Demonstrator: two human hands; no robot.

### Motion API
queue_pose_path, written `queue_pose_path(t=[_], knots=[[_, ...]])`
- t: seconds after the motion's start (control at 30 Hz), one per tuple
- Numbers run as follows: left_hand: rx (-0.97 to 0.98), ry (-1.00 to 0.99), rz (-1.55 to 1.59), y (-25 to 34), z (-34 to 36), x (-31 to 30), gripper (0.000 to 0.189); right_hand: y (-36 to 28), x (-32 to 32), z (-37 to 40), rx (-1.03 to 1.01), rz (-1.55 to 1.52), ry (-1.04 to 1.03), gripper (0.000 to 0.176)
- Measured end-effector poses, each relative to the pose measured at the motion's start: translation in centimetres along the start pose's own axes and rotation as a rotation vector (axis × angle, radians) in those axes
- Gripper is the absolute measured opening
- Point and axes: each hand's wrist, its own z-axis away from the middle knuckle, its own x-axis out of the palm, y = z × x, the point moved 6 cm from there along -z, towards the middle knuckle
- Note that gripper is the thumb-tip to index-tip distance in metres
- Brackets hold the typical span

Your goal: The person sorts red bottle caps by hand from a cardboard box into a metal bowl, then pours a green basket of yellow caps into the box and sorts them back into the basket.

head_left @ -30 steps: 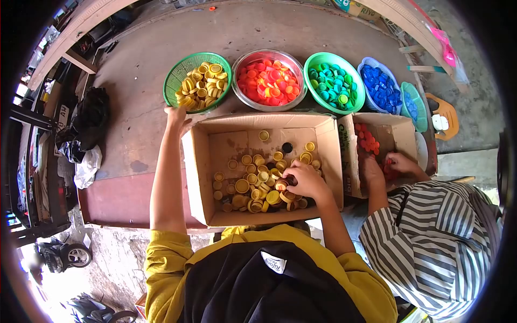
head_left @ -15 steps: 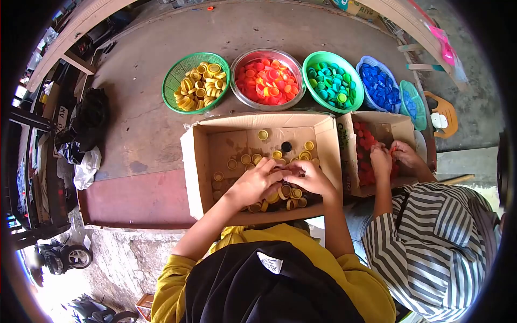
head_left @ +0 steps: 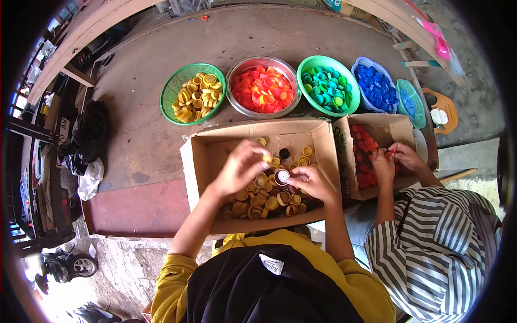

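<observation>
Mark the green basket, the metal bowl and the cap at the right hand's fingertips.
green basket (head_left: 164,99), head view, on its left rim.
metal bowl (head_left: 263,115), head view, on its near rim.
cap (head_left: 281,176), head view, on its pale inner face.

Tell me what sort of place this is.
Probably an informal open-air recycling sorting spot. Bowls hold caps sorted by colour, cardboard boxes hold more caps, and everything sits on a worn, stained table.
</observation>
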Motion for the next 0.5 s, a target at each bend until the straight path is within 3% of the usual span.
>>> queue_pose_path(t=[0.07, 0.1, 0.13, 0.17, 0.2, 0.23, 0.3, 0.37, 0.5], knots=[[-0.068, 0.180, 0.160, -1.9, -1.4, -4.0, 0.021, -0.1, -0.3, 0.4, -0.039, 0.039, 0.035, 0.027], [-0.148, 0.282, -0.026, -1.4, -2.3, -6.8, 0.023, -0.2, -0.4, 0.6, -0.057, 0.060, 0.052, 0.028], [0.062, 0.423, -0.275, -1.9, -3.3, -9.6, 0.019, -1.5, -0.4, 1.1, -0.077, 0.088, 0.073, 0.032], [0.113, 0.458, -0.475, -2.5, -4.0, -12.1, 0.015, -1.8, -0.5, 1.2, -0.112, 0.057, 0.100, 0.033], [-0.013, 0.516, -0.469, -3.7, -4.9, -14.2, 0.014, -2.1, -0.7, 1.3, -0.147, 0.026, 0.128, 0.033], [-0.105, 0.426, -0.632, -7.0, -5.2, -16.4, 0.032, -2.3, -0.9, 1.4, -0.180, -0.005, 0.159, 0.034], [-0.041, 0.397, -0.845, -6.2, -5.4, -16.3, 0.050, -2.4, -1.3, 1.5, -0.215, -0.018, 0.211, 0.035], [0.026, 0.391, -0.784, -5.4, -5.4, -14.6, 0.060, -2.7, -1.9, 1.4, -0.252, -0.049, 0.263, 0.036], [0.055, 0.305, -0.604, -1.1, -3.7, -7.5, 0.040, -2.6, -3.0, 1.6, -0.293, -0.156, 0.463, 0.036]])
